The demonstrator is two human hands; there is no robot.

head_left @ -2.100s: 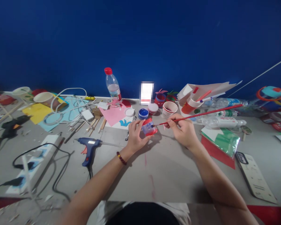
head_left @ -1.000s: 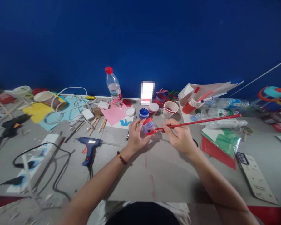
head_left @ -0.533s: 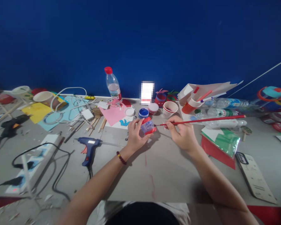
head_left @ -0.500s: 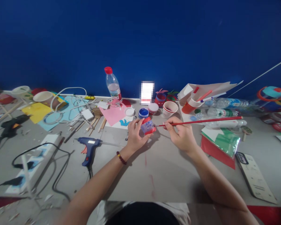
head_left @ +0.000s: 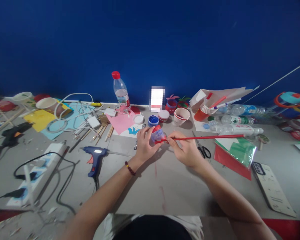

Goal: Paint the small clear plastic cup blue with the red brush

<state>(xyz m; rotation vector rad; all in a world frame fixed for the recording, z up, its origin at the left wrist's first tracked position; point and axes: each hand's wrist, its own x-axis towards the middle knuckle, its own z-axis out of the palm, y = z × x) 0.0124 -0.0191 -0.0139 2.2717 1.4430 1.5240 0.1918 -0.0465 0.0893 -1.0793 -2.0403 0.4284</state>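
My left hand is closed around a small clear plastic piece with red at both ends and bluish colour in its middle. Between the fingers of my right hand is a long red paintbrush, its handle pointing right. The brush's tip end meets the lower red edge of the plastic piece. Just behind them stands an open jar of blue paint, with a pale-lidded jar beside it. A paper cup with dark liquid is to their right.
To the left lie a blue glue gun, a power strip and pink paper. Scissors, green and red sheets and a phone are on the right. Behind stand a red-capped bottle and stacked cups.
My right hand has moved left and slightly down, bringing the brush tip onto the plastic piece's lower red edge. The scissors have come into view. My left hand has hardly moved.
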